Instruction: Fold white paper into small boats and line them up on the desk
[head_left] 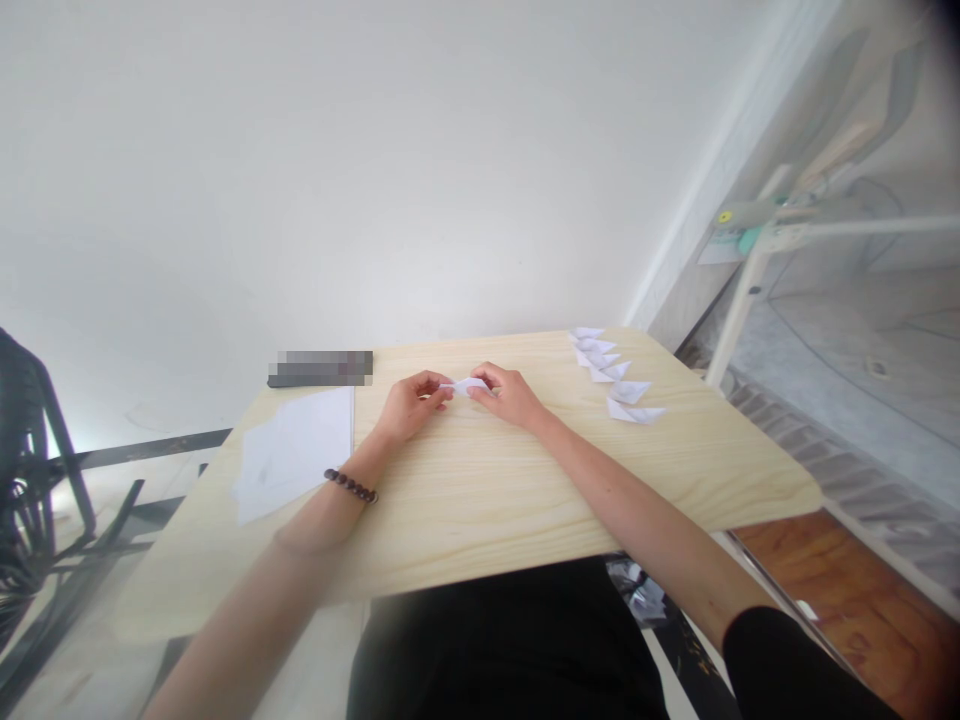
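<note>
Over the middle of the wooden table, a small folded white paper (466, 385) is held between both hands. My left hand (414, 402) pinches its left end, with a dark bead bracelet on that wrist. Its right end is gripped between the thumb and fingers of my right hand (506, 393). Several folded white paper boats (636, 412) stand in a slanting row at the table's right side. A stack of flat white sheets (300, 445) lies on the left, partly fanned out.
A dark, pixelated long object (321, 369) lies at the back left of the table (480, 520). Behind it is a white wall. A black chair-like frame stands at far left, a white metal frame (739, 315) at right.
</note>
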